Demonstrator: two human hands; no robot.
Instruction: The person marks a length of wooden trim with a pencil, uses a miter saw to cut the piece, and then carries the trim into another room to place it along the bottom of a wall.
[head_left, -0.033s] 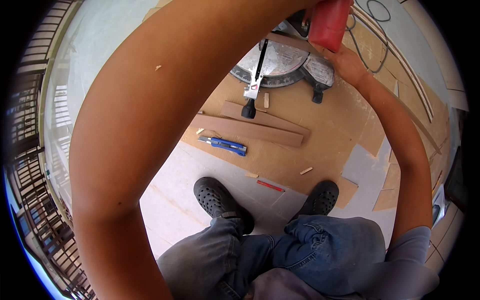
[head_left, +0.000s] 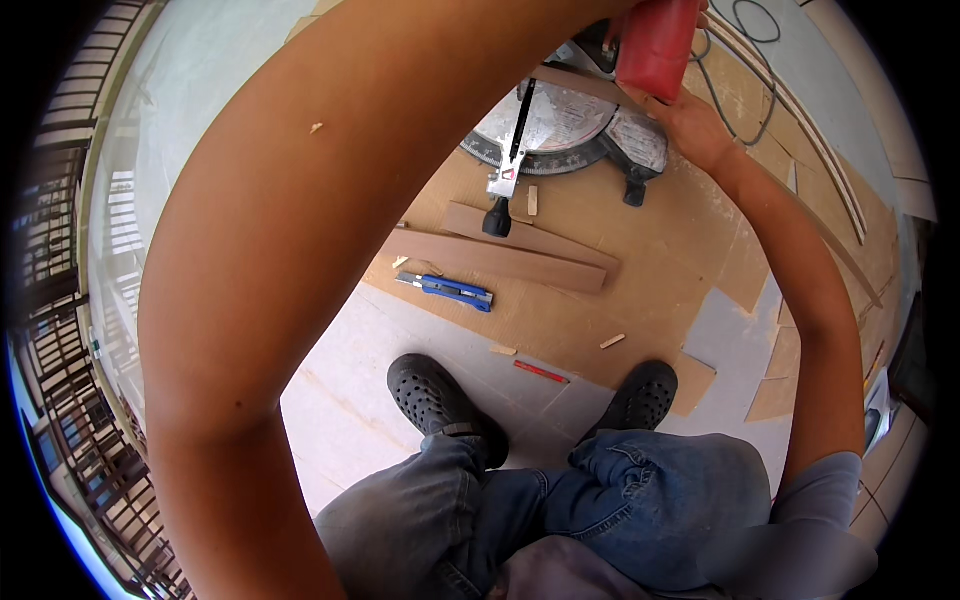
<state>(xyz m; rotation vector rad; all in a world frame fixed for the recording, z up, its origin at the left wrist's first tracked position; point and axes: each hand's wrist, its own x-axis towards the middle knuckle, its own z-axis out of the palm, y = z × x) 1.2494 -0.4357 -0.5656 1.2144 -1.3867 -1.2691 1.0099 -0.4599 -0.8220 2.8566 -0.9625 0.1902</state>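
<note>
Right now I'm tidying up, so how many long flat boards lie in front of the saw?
2: a longer board nearer the feet, and a shorter board overlapping just behind it. Others may be hidden under the raised arm.

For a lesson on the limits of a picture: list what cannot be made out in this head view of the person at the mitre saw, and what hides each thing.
- Left hand: out of view; the left forearm runs to the top edge.
- Right hand: fingers partly hidden behind the red handle.
- Mitre saw: blade and upper part covered by forearm and handle.
- Wooden plank: left end hidden by the forearm.
</note>
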